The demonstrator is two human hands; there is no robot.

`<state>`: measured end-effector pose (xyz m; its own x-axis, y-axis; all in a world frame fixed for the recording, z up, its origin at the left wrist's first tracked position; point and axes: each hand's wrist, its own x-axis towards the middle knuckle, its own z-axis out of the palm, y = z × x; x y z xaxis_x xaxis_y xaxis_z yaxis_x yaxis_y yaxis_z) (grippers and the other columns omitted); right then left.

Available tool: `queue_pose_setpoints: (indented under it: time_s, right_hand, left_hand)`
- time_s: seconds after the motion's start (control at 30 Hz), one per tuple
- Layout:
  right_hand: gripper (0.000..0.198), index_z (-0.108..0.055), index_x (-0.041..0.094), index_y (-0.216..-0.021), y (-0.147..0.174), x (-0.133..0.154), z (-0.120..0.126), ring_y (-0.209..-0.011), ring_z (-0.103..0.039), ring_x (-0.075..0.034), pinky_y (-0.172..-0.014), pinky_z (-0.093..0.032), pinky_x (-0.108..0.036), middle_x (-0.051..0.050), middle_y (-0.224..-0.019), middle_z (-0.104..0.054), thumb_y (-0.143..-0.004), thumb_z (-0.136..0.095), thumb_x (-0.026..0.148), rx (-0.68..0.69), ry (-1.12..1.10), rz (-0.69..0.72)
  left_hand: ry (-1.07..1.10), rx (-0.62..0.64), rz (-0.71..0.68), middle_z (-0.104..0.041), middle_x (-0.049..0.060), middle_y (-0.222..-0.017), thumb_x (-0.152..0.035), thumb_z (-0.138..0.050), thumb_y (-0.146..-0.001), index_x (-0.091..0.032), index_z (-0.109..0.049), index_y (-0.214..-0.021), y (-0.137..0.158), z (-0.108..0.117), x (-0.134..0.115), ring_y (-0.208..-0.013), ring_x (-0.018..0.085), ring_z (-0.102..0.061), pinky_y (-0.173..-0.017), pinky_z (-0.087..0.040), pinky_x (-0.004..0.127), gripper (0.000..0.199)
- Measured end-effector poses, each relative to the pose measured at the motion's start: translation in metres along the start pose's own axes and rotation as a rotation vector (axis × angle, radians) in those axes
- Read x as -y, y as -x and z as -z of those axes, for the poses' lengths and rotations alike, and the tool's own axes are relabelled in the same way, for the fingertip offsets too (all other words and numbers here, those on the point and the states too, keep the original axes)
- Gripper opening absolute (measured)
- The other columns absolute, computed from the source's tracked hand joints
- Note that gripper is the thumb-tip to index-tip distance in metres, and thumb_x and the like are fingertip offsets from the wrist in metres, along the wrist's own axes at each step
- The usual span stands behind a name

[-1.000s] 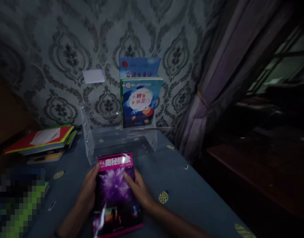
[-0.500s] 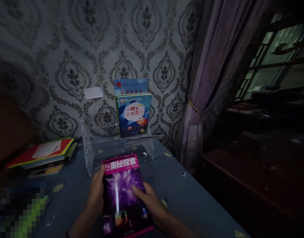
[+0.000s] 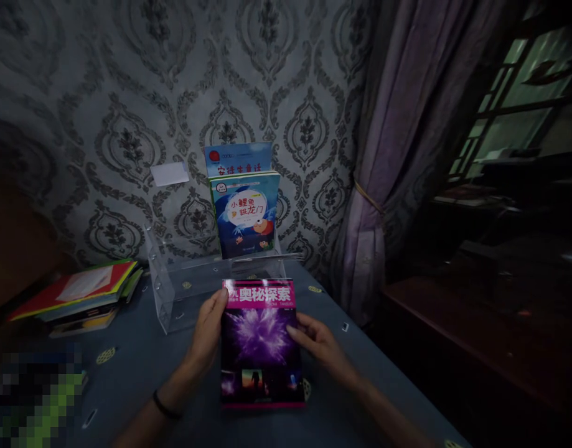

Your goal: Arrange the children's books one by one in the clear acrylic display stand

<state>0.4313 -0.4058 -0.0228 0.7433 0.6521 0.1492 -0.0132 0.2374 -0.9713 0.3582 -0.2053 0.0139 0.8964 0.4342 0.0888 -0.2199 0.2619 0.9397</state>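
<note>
A book with a purple and magenta cover [image 3: 257, 342] is held upright-facing between my two hands, low over the table. My left hand [image 3: 210, 330] grips its left edge near the top, thumb at the front corner. On the right edge, my right hand [image 3: 320, 342] pinches it with the thumb on the cover. Just beyond it stands a clear acrylic book rack [image 3: 159, 286]. In the rack's back part, on the right, a blue picture book with a fish [image 3: 246, 214] leans in front of another blue book [image 3: 239, 157].
A stack of books and folders [image 3: 80, 289] lies on the table at left. A pixelated patch [image 3: 33, 392] covers the lower left. The blue patterned tablecloth [image 3: 360, 361] ends at a slanting right edge, beside a purple curtain [image 3: 360, 249] and dark furniture [image 3: 454, 317].
Both hands have carried the purple book to the right and slightly up, and it now sits straighter. The view has shifted a little; the rack and its books stay put.
</note>
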Motion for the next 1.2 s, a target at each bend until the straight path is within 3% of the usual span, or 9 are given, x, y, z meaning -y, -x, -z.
queue_pose_setpoints:
  time_s: [0.23, 0.37, 0.47, 0.53, 0.63, 0.73, 0.9, 1.07, 1.2]
  right_hand:
    - [0.037, -0.075, 0.021, -0.108, 0.01, 0.039, 0.014, -0.093, -0.067, -0.023, -0.085, -0.054, -0.035, -0.007, -0.101, -0.074, -0.091, -0.061, 0.051, 0.054, 0.427, 0.192]
    - [0.04, -0.073, 0.021, -0.114, 0.014, 0.032, 0.016, -0.071, -0.063, -0.018, -0.068, -0.056, -0.031, -0.006, -0.095, -0.074, -0.091, -0.06, 0.051, 0.099, 0.396, 0.153]
    - [0.037, -0.075, 0.022, -0.11, 0.016, 0.027, 0.018, -0.065, -0.06, -0.017, -0.062, -0.055, -0.031, -0.005, -0.089, -0.073, -0.089, -0.064, 0.05, 0.061, 0.357, 0.123]
    - [0.036, -0.076, 0.022, -0.108, 0.016, 0.025, 0.019, -0.068, -0.061, -0.019, -0.065, -0.056, -0.033, -0.006, -0.09, -0.073, -0.087, -0.066, 0.05, 0.036, 0.343, 0.103]
    - [0.036, -0.076, 0.023, -0.108, 0.017, 0.024, 0.019, -0.07, -0.062, -0.02, -0.066, -0.056, -0.034, -0.006, -0.094, -0.074, -0.086, -0.067, 0.05, 0.021, 0.326, 0.088]
    - [0.037, -0.076, 0.023, -0.11, 0.018, 0.024, 0.019, -0.072, -0.062, -0.02, -0.066, -0.055, -0.034, -0.006, -0.098, -0.074, -0.087, -0.066, 0.05, 0.014, 0.314, 0.091]
    - [0.036, -0.076, 0.023, -0.108, 0.017, 0.026, 0.021, -0.076, -0.063, -0.021, -0.068, -0.055, -0.034, -0.006, -0.097, -0.074, -0.086, -0.067, 0.05, 0.006, 0.316, 0.076]
    - [0.037, -0.075, 0.023, -0.108, 0.009, 0.03, 0.029, -0.084, -0.067, -0.023, -0.075, -0.057, -0.036, -0.007, -0.101, -0.074, -0.083, -0.072, 0.05, -0.096, 0.261, 0.095]
    - [0.036, -0.074, 0.023, -0.104, -0.016, 0.051, 0.038, -0.081, -0.067, -0.023, -0.073, -0.056, -0.035, -0.005, -0.093, -0.075, -0.079, -0.077, 0.049, -0.174, 0.262, 0.145]
  left_hand:
    - [0.157, 0.124, 0.006, -0.078, 0.009, -0.098, -0.072, -0.068, -0.075, -0.016, -0.074, -0.099, 0.001, -0.003, 0.005, -0.106, 0.031, -0.068, -0.095, -0.051, 0.04, 0.061]
    - [0.089, 0.041, 0.042, -0.074, 0.006, -0.082, -0.081, -0.059, -0.074, -0.018, -0.069, -0.089, -0.004, 0.001, 0.003, -0.083, 0.025, -0.069, -0.074, -0.052, 0.033, 0.066]
    - [-0.232, -0.038, -0.154, -0.065, 0.001, -0.072, -0.066, -0.066, -0.078, -0.02, -0.064, -0.087, -0.018, 0.004, -0.013, -0.063, 0.017, -0.059, -0.058, -0.043, 0.026, 0.047]
    - [-0.532, -0.055, -0.381, -0.062, -0.001, -0.075, -0.046, -0.072, -0.078, -0.022, -0.063, -0.096, -0.03, 0.004, -0.026, -0.065, 0.015, -0.056, -0.06, -0.04, 0.025, 0.031]
    - [-0.966, 0.006, -0.673, -0.061, 0.0, -0.09, -0.028, -0.069, -0.08, -0.026, -0.062, -0.111, -0.046, -0.001, -0.043, -0.077, 0.017, -0.057, -0.07, -0.041, 0.027, 0.032]
    - [-1.249, 0.098, -0.791, -0.059, 0.002, -0.093, -0.024, -0.058, -0.089, -0.024, -0.064, -0.1, -0.064, -0.008, -0.056, -0.077, 0.017, -0.056, -0.069, -0.04, 0.027, 0.013]
    - [-1.341, 0.032, -0.81, -0.054, 0.001, -0.077, -0.022, -0.053, -0.093, -0.021, -0.054, -0.074, -0.1, -0.014, -0.072, -0.075, 0.018, -0.055, -0.068, -0.038, 0.028, 0.019]
    - [-1.292, -0.003, -0.746, -0.057, 0.0, -0.068, -0.018, -0.057, -0.087, -0.021, -0.051, -0.07, -0.124, -0.012, -0.079, -0.07, 0.018, -0.058, -0.069, -0.041, 0.029, 0.019]
    - [-1.124, 0.008, -0.677, -0.055, -0.003, -0.065, -0.018, -0.059, -0.085, -0.022, -0.049, -0.074, -0.131, -0.009, -0.078, -0.062, 0.016, -0.061, -0.063, -0.044, 0.027, 0.015]
